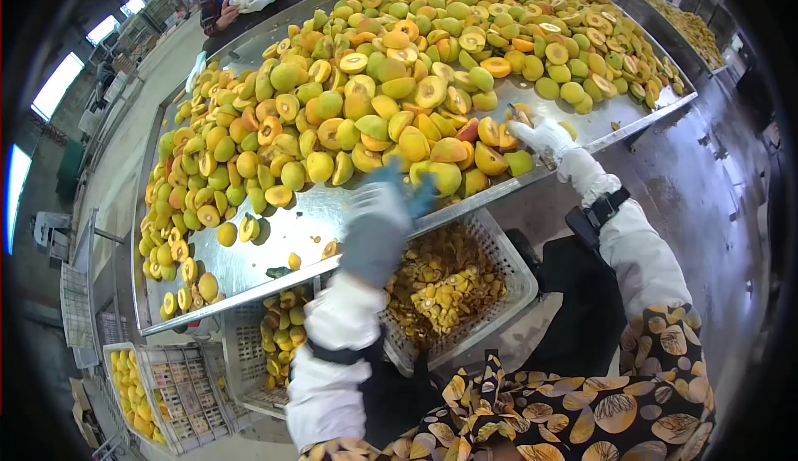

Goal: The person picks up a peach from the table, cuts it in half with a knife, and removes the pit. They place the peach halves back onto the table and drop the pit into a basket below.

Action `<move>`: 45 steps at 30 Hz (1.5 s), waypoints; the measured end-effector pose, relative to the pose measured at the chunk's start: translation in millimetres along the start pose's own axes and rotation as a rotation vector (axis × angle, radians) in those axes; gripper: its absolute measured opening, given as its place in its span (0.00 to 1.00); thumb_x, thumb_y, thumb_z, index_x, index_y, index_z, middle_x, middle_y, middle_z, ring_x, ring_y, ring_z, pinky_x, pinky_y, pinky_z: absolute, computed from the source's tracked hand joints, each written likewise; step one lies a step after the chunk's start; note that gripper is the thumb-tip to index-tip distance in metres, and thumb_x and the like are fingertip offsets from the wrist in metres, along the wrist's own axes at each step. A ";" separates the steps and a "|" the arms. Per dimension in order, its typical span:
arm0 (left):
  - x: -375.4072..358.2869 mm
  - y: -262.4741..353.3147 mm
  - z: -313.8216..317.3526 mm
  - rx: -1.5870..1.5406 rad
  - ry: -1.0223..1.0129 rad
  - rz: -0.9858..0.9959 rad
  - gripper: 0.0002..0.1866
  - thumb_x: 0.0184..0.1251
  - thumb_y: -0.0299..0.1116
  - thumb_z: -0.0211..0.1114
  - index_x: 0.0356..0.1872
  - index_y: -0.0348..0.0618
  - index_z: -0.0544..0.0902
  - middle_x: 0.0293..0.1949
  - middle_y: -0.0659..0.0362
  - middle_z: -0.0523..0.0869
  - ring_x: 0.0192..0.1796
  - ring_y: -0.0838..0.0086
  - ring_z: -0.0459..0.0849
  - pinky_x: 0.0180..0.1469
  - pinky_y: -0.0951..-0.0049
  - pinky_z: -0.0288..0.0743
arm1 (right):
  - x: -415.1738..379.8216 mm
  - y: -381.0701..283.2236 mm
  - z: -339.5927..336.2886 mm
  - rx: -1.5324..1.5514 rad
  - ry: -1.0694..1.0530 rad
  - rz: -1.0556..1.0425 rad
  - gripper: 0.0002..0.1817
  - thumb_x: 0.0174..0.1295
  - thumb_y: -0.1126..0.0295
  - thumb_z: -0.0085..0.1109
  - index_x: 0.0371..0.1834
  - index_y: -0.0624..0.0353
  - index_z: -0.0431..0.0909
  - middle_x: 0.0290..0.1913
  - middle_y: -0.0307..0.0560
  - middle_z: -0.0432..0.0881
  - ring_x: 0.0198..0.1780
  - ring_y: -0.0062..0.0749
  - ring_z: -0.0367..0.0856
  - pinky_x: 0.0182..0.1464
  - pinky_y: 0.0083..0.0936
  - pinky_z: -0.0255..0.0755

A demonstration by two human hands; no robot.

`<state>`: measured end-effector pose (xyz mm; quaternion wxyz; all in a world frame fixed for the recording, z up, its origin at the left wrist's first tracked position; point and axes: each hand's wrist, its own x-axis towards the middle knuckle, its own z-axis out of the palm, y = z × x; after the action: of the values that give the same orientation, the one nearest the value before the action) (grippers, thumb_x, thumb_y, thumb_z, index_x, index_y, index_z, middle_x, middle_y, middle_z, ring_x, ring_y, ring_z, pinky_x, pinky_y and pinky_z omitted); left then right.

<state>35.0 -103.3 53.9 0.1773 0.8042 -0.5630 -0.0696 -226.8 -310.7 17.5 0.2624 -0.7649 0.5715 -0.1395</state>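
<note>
Halved fruit (431, 92) heaped on table (312, 213), near blurred left hand (389, 203) and right hand (542, 138), both gloved, grip of either indiscernible.

Left hand (378, 216), blue fingers (422, 198) blurred.

Fruit pile (378, 70) mostly yellow and green, some orangey halves. Tabletop (293, 212) shiny silver. Left glove (381, 212) grey with teal fingers, right glove (544, 138) white. Sleeves (328, 394) white, straps (611, 205) black. Apron (573, 415) black w/ yellow-brown leafy ovals, pretty loud print.
</note>
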 end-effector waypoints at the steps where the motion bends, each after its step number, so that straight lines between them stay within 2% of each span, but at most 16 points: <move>1: 12.7 27.7 0.8 -0.023 -0.230 0.018 0.42 0.62 0.68 0.62 0.64 0.42 0.74 0.55 0.43 0.84 0.56 0.47 0.84 0.58 0.49 0.76 | -1.3 -5.7 2.8 0.077 -0.047 0.036 0.33 0.61 0.38 0.56 0.53 0.57 0.82 0.42 0.57 0.85 0.33 0.42 0.85 0.36 0.36 0.79; 5: 29.6 34.0 38.0 0.019 -0.135 0.071 0.41 0.56 0.56 0.74 0.65 0.45 0.69 0.53 0.43 0.78 0.54 0.49 0.83 0.55 0.51 0.78 | -6.1 -46.1 10.7 0.199 -0.284 0.006 0.47 0.58 0.32 0.55 0.74 0.54 0.67 0.45 0.55 0.84 0.24 0.31 0.80 0.25 0.26 0.73; 9: 5.2 -27.9 27.6 -0.053 -0.018 -0.045 0.32 0.59 0.39 0.68 0.66 0.44 0.73 0.56 0.41 0.79 0.56 0.45 0.82 0.58 0.53 0.78 | -15.2 -78.5 64.3 0.274 -0.237 -0.142 0.41 0.64 0.35 0.51 0.75 0.49 0.66 0.62 0.63 0.79 0.65 0.50 0.78 0.66 0.35 0.68; 10: -0.6 -48.2 24.2 -0.155 0.005 -0.157 0.27 0.61 0.38 0.68 0.62 0.43 0.77 0.55 0.39 0.82 0.55 0.46 0.83 0.58 0.56 0.78 | -21.3 -94.7 76.4 0.312 -0.250 -0.229 0.42 0.64 0.36 0.52 0.76 0.48 0.64 0.65 0.66 0.77 0.66 0.55 0.76 0.67 0.36 0.68; 13: -9.4 -145.6 48.1 -0.703 0.252 -0.269 0.20 0.68 0.37 0.64 0.56 0.36 0.79 0.49 0.46 0.87 0.49 0.60 0.88 0.51 0.64 0.82 | -33.1 -132.6 112.1 0.181 -0.215 -0.315 0.37 0.63 0.36 0.52 0.70 0.43 0.70 0.53 0.67 0.81 0.55 0.63 0.81 0.57 0.44 0.75; 15: -27.9 -154.2 12.4 -1.895 0.125 -0.385 0.21 0.70 0.35 0.63 0.60 0.37 0.77 0.52 0.48 0.86 0.51 0.62 0.87 0.53 0.68 0.82 | -39.4 -147.2 118.2 0.069 -0.160 -0.438 0.35 0.63 0.37 0.54 0.69 0.44 0.71 0.52 0.66 0.80 0.52 0.63 0.82 0.55 0.45 0.76; 18: -60.0 -119.9 1.5 -1.385 0.484 0.171 0.29 0.67 0.31 0.70 0.66 0.35 0.71 0.55 0.46 0.83 0.58 0.57 0.84 0.55 0.65 0.85 | -64.1 -172.9 98.0 -0.060 -0.033 -0.576 0.32 0.64 0.40 0.57 0.66 0.43 0.72 0.53 0.61 0.79 0.50 0.59 0.83 0.52 0.45 0.79; 20: -62.2 -117.9 2.2 -1.982 0.238 -0.160 0.37 0.75 0.61 0.50 0.70 0.39 0.69 0.60 0.44 0.81 0.57 0.57 0.82 0.30 0.70 0.83 | -84.7 -172.5 85.1 -0.069 0.156 -0.705 0.31 0.62 0.42 0.62 0.64 0.45 0.73 0.49 0.56 0.82 0.45 0.56 0.85 0.44 0.43 0.81; 21: -64.6 -110.0 4.1 -2.051 0.191 -0.186 0.34 0.75 0.55 0.53 0.70 0.38 0.69 0.59 0.44 0.82 0.56 0.58 0.83 0.33 0.69 0.84 | -97.3 -172.4 79.0 -0.031 0.039 -0.652 0.31 0.63 0.40 0.61 0.62 0.48 0.74 0.45 0.56 0.83 0.41 0.54 0.86 0.41 0.43 0.81; 24: -70.3 -79.1 11.1 -1.802 0.165 0.091 0.27 0.73 0.36 0.63 0.68 0.36 0.71 0.55 0.47 0.84 0.53 0.64 0.86 0.44 0.68 0.86 | -140.7 -178.7 42.6 0.155 -0.470 -0.414 0.33 0.65 0.37 0.55 0.54 0.58 0.75 0.34 0.56 0.85 0.31 0.47 0.87 0.35 0.39 0.81; 25: -71.3 -65.0 18.6 -1.200 0.407 0.258 0.27 0.70 0.27 0.66 0.68 0.36 0.70 0.56 0.46 0.84 0.54 0.64 0.86 0.50 0.68 0.85 | -153.2 -184.9 28.3 0.238 -0.726 -0.251 0.34 0.67 0.37 0.52 0.52 0.62 0.75 0.30 0.55 0.85 0.27 0.43 0.86 0.34 0.37 0.80; 28: -80.6 -41.7 16.7 -1.252 0.297 0.069 0.29 0.63 0.13 0.66 0.66 0.34 0.72 0.58 0.45 0.83 0.57 0.65 0.85 0.58 0.66 0.82 | -166.9 -162.1 54.5 0.402 -0.679 -0.263 0.27 0.69 0.48 0.57 0.55 0.62 0.77 0.30 0.46 0.83 0.26 0.28 0.82 0.32 0.25 0.78; 32: -86.9 -26.6 26.8 -1.047 0.450 0.107 0.20 0.67 0.20 0.65 0.60 0.34 0.76 0.57 0.48 0.83 0.56 0.64 0.84 0.57 0.67 0.81 | -164.0 -153.8 58.5 0.379 -0.365 -0.322 0.29 0.62 0.42 0.60 0.51 0.58 0.76 0.41 0.62 0.85 0.46 0.58 0.85 0.47 0.43 0.78; 36: -81.7 -1.6 33.4 -0.644 0.546 0.167 0.16 0.81 0.37 0.53 0.57 0.35 0.78 0.53 0.50 0.83 0.55 0.64 0.82 0.60 0.64 0.75 | -148.1 -147.1 64.6 0.365 -0.289 -0.348 0.27 0.59 0.43 0.62 0.48 0.56 0.78 0.41 0.61 0.85 0.46 0.60 0.85 0.46 0.47 0.79; 42: -98.4 27.8 38.0 -0.772 0.526 0.001 0.23 0.68 0.39 0.67 0.58 0.37 0.77 0.54 0.49 0.83 0.57 0.54 0.81 0.62 0.59 0.74 | -153.2 -137.5 74.2 0.105 -0.277 -0.411 0.17 0.66 0.49 0.51 0.40 0.49 0.80 0.36 0.53 0.85 0.39 0.54 0.86 0.42 0.47 0.82; 45: -89.1 17.6 38.8 -0.127 0.665 0.225 0.21 0.69 0.36 0.66 0.58 0.35 0.77 0.55 0.48 0.82 0.56 0.53 0.82 0.59 0.58 0.77 | -148.9 -135.0 75.4 0.361 -0.232 -0.402 0.18 0.64 0.49 0.55 0.38 0.52 0.79 0.32 0.50 0.85 0.35 0.53 0.86 0.37 0.45 0.80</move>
<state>-24.3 -33.7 16.5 0.4068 0.7031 -0.5543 0.1810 -125.8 -123.1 44.0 0.4249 -0.8146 0.3406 -0.1999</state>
